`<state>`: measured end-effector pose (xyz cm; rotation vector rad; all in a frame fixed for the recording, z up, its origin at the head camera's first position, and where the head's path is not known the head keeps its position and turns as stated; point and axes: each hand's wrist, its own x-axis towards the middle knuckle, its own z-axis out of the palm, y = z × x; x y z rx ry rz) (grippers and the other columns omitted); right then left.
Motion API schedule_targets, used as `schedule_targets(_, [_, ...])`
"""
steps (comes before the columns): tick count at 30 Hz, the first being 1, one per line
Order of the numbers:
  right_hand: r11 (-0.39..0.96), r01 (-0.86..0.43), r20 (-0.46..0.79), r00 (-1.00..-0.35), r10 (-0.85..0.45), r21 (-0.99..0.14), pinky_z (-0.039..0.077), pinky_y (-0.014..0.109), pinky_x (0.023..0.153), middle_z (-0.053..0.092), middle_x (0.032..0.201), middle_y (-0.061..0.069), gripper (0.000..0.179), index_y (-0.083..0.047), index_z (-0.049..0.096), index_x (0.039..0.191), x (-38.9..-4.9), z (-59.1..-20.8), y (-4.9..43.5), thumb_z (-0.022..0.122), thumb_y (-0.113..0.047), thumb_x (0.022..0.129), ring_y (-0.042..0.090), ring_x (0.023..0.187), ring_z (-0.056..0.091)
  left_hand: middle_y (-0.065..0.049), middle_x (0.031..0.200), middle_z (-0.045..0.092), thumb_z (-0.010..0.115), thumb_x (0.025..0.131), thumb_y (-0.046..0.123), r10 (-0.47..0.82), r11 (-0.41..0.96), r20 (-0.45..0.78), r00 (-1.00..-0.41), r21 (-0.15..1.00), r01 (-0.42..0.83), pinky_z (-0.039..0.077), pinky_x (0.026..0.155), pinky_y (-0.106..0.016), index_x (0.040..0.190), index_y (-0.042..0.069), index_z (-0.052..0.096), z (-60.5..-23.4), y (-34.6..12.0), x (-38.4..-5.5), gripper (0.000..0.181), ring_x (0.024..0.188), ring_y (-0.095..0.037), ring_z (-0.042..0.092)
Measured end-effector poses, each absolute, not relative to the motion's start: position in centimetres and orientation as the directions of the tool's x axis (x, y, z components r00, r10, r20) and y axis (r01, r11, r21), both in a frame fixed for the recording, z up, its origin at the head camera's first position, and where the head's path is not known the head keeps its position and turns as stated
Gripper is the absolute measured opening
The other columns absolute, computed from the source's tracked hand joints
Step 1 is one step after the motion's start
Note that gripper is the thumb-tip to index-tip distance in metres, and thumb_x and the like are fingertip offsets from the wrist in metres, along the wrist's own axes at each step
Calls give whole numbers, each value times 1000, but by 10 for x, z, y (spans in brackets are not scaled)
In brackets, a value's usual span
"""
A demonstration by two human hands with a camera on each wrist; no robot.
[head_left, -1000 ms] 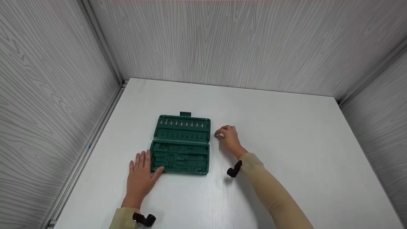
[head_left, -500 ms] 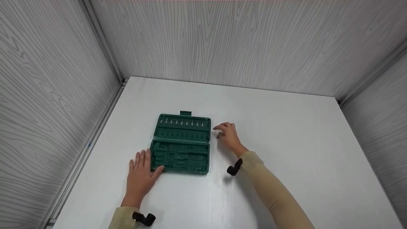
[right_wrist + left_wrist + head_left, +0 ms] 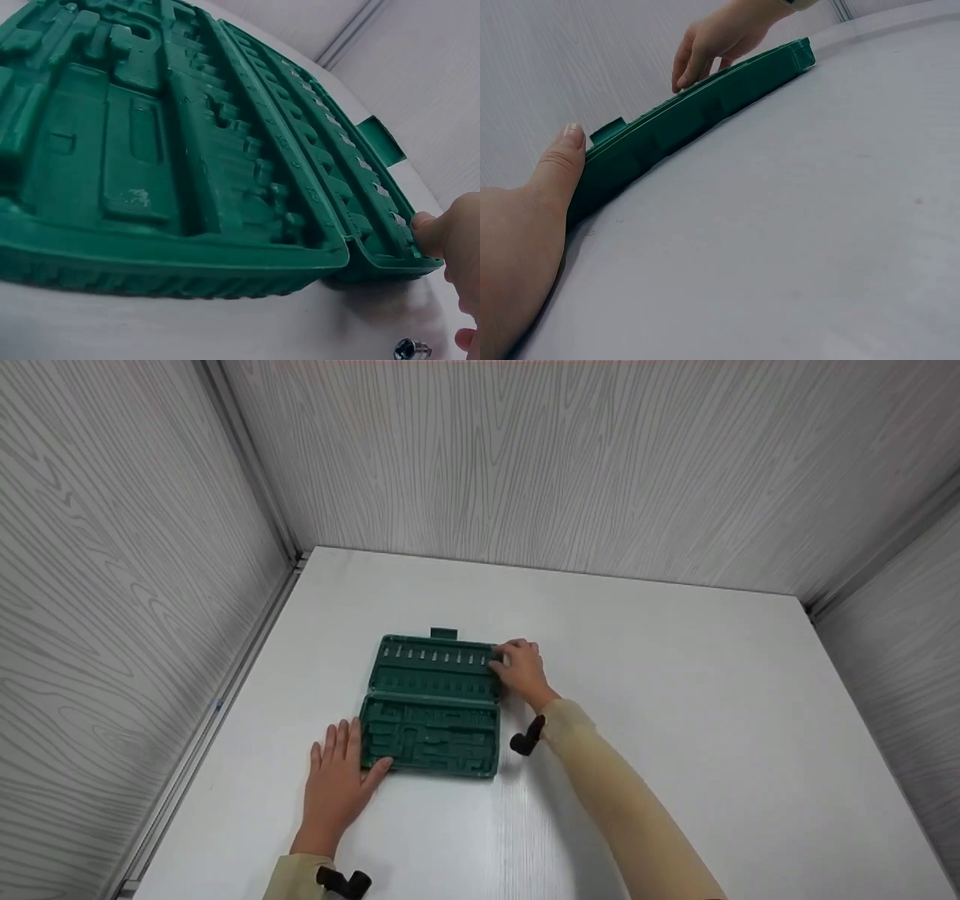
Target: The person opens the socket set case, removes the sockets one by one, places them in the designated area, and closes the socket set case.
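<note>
A green plastic tool case (image 3: 431,701) lies unfolded on the white table, its moulded recesses facing up. Along its far half runs a row of small silver metal pieces (image 3: 434,657). My left hand (image 3: 334,787) rests flat at the near left corner, thumb (image 3: 574,139) against the front wall. At the far half's right end is my right hand (image 3: 525,671), with a gap between thumb and forefinger. In the right wrist view its thumb (image 3: 426,232) touches the last silver piece (image 3: 399,220). A small silver socket (image 3: 411,349) lies on the table below that hand.
A latch flap (image 3: 444,634) sticks out from the case's far edge. Grey wood-grain panels stand behind the table (image 3: 660,660) and on both sides. Each wrist carries a black camera mount (image 3: 528,736).
My right hand opens its pinch beside the case, then moves left and slightly away onto the far half's right end. The left hand stays at the case's near left corner.
</note>
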<state>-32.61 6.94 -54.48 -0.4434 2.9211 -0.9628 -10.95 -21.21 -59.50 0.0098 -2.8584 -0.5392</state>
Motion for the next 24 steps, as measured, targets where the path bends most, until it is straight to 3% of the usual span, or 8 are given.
schedule_targets(9, [826,-226,-4,-964,-266,-517,29,49,99,43,134,16,38,-11,65,118,-331,-547,58,59,-37,91,34,124,31,-22,149,23,44,88,63,-57,930,236,-970,366,34,8,108,-55,148,3,19,-595,-212,-108,88,138,-38,14])
schedule_targets(19, [750,-65,-103,-979,-176,-659,18,47,105,34,140,14,31,-10,63,113,-331,-548,48,64,-29,88,34,129,22,-21,149,23,43,89,63,-58,936,221,-974,350,24,8,109,-54,148,2,19,-595,-211,-108,88,139,-36,13])
schedule_targets(24, [703,-58,-92,-980,-174,-709,18,46,104,37,135,15,26,-9,59,110,-331,-548,46,63,-23,89,33,126,25,-21,150,22,40,88,65,-55,941,209,-976,337,19,7,109,-54,148,3,18,-595,-211,-110,89,139,-36,12])
